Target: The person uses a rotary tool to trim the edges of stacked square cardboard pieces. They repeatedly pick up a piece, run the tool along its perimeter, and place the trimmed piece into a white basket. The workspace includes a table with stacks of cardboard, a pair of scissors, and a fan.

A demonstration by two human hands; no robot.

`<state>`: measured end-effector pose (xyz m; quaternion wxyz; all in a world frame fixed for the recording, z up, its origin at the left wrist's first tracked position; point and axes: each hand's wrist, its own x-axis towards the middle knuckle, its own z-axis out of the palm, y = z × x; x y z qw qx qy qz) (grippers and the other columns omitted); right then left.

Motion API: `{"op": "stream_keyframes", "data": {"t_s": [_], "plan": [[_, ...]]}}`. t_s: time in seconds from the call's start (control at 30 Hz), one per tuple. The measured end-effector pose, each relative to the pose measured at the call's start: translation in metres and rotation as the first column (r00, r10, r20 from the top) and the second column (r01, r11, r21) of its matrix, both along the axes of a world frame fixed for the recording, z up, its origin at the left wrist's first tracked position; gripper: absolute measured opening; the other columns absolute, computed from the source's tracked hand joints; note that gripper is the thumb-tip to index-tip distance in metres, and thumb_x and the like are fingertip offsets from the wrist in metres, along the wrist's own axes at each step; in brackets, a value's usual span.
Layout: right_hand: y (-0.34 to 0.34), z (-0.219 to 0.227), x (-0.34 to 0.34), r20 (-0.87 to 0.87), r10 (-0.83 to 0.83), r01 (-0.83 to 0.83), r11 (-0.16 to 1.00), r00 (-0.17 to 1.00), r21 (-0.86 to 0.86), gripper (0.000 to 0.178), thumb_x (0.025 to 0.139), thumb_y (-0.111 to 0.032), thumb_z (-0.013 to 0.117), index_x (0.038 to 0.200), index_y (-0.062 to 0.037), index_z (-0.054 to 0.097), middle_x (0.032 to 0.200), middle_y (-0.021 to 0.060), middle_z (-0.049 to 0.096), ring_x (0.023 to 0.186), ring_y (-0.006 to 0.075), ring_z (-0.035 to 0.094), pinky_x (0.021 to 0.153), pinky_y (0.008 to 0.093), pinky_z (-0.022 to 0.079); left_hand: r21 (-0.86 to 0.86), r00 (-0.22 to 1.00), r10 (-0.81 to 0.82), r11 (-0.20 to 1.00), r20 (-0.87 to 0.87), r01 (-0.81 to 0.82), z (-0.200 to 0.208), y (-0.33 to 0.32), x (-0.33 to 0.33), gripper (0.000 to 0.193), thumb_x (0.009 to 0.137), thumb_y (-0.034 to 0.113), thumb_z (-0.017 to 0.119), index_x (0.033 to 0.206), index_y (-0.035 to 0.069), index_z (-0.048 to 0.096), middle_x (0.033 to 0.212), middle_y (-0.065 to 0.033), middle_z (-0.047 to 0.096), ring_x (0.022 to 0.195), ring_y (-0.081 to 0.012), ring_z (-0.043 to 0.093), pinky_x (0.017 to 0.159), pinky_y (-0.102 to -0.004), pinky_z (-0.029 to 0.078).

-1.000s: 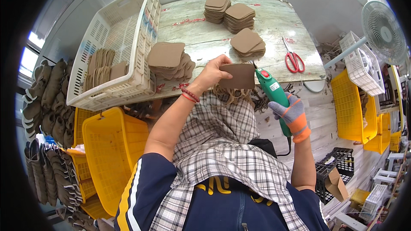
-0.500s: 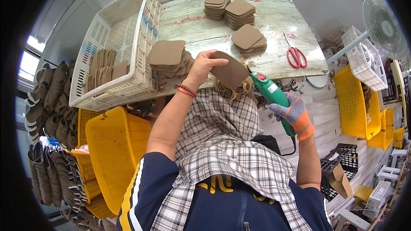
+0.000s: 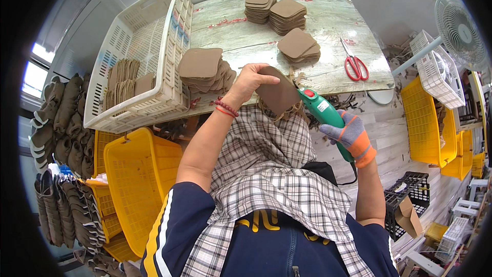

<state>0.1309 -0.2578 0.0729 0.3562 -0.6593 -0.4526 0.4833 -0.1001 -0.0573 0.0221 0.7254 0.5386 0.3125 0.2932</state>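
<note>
At far left, rows of dark moulded shoe soles (image 3: 56,138) are standing on racks beside stacked yellow plastic baskets (image 3: 138,184). A white perforated plastic crate (image 3: 148,46) is sitting on the left end of the weathered wooden table (image 3: 328,25), with upright brown pads filed inside it. Just beside the crate, a fanned heap of brown rounded-square leather-like pads (image 3: 202,69) is lying on the near table edge. The left hand (image 3: 248,79), bare and wearing a red bead bracelet, is pinching one brown rounded-square pad (image 3: 279,92) by its left edge, holding it above the lap just off the table front; its grip is closed on that pad. The right hand (image 3: 348,136), in a grey and orange knit glove, is wrapping its grip fully around the green handheld electric trimming tool (image 3: 323,113), whose tip is meeting the pad's upper right edge, with frayed strands hanging there. Judged from this, good work is calling for keeping the pad taut and steady, feeding its rim evenly to the tip, and holding the left fingers well back from the tool's end. Further right, three more stacks of brown pads (image 3: 287,15) and red-handled scissors (image 3: 353,64) are resting on the table; a white fan (image 3: 458,28) and more yellow baskets (image 3: 425,118) are standing beyond.
</note>
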Motion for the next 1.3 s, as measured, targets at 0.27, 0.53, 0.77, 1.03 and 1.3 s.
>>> {"op": "stream_keyframes", "data": {"t_s": [0.27, 0.53, 0.77, 1.03, 1.3], "plan": [[0.002, -0.005, -0.002, 0.005, 0.027, -0.027, 1.0, 1.0, 0.005, 0.039, 0.072, -0.029, 0.08, 0.09, 0.0001, 0.06, 0.066, 0.0027, 0.06, 0.053, 0.0065, 0.055, 0.048, 0.0215, 0.044, -0.027, 0.995, -0.093, 0.995, -0.037, 0.092, 0.003, -0.003, 0.004, 0.017, 0.071, 0.0, 0.074, 0.086, 0.002, 0.067, 0.081, -0.0035, 0.068, 0.071, -0.0094, 0.061, 0.068, -0.0232, 0.049], [0.005, -0.004, -0.004, -0.022, 0.028, -0.027, 0.999, 0.999, 0.034, 0.038, 0.073, -0.028, 0.08, 0.09, 0.0004, 0.06, 0.065, 0.0018, 0.059, 0.052, 0.0057, 0.053, 0.046, 0.0216, 0.043, -0.043, 0.973, -0.207, 0.978, -0.1, 0.203, 0.003, -0.007, 0.012, 0.018, 0.069, -0.002, 0.074, 0.086, 0.0, 0.068, 0.08, -0.0046, 0.068, 0.07, -0.0094, 0.062, 0.069, -0.0233, 0.049], [0.014, 0.003, -0.006, -0.071, 0.06, -0.056, 0.997, 0.996, 0.048, 0.039, 0.073, -0.026, 0.08, 0.092, 0.0012, 0.06, 0.066, 0.0014, 0.058, 0.052, 0.0061, 0.052, 0.046, 0.022, 0.043, -0.058, 0.918, -0.33, 0.944, -0.22, 0.325, 0.013, -0.011, 0.018, 0.021, 0.067, -0.002, 0.074, 0.088, -0.002, 0.069, 0.079, -0.0037, 0.068, 0.071, -0.009, 0.061, 0.071, -0.0229, 0.049], [0.003, 0.005, 0.004, -0.162, -0.115, 0.121, 0.992, 0.98, 0.028, 0.033, 0.074, -0.02, 0.077, 0.093, -0.0002, 0.059, 0.066, 0.0008, 0.058, 0.051, 0.0071, 0.051, 0.047, 0.022, 0.042, 0.307, 0.954, 0.284, 0.92, -0.093, -0.243, 0.106, 0.016, -0.08, 0.019, 0.078, 0.003, 0.064, 0.096, 0.004, 0.065, 0.091, -0.0064, 0.066, 0.081, -0.0147, 0.061, 0.076, -0.0275, 0.05], [-0.007, -0.029, 0.021, -0.134, -0.194, 0.2, 0.979, 0.972, 0.032, 0.032, 0.075, -0.021, 0.077, 0.091, -0.0003, 0.058, 0.066, 0.0026, 0.059, 0.051, 0.0082, 0.053, 0.047, 0.0227, 0.044, 0.967, 0.248, 0.961, 0.064, -0.126, 0.245, 0.07, 0.074, -0.087, 0.038, 0.072, 0.017, 0.069, 0.106, 0.002, 0.06, 0.115, -0.0192, 0.056, 0.113, -0.0356, 0.048, 0.098, -0.0414, 0.037]]}}
